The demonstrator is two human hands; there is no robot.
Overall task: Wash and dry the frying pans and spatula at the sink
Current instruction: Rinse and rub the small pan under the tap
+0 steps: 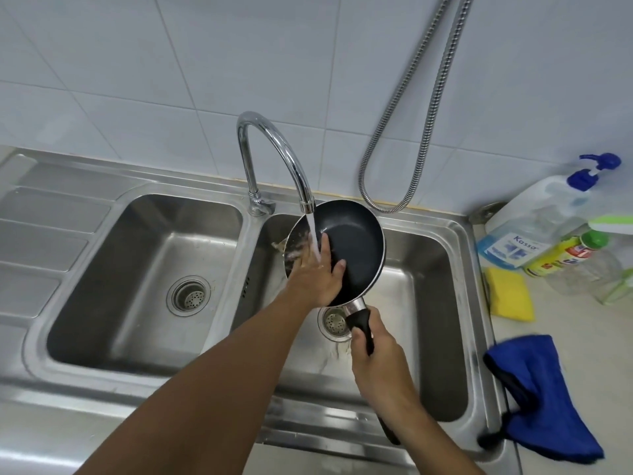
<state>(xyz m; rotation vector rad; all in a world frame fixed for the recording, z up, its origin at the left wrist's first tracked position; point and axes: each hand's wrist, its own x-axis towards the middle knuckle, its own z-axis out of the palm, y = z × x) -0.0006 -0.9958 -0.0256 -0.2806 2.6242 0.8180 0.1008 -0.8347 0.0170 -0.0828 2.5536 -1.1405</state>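
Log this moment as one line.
step: rinsing | left hand: flat on frying pan interior | right hand: grips handle | tap: running | where: over right basin

Left basin (137, 234) free; faucet (307, 204) over pan (356, 241).

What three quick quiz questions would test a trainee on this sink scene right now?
1. Which of the hands grips the pan by its handle? A left, B right.
2. True or false: water from the tap falls onto the pan.
3. Fill in: the blue cloth lies to the ___ of the sink.
Key: 1 B, the right hand. 2 true. 3 right.
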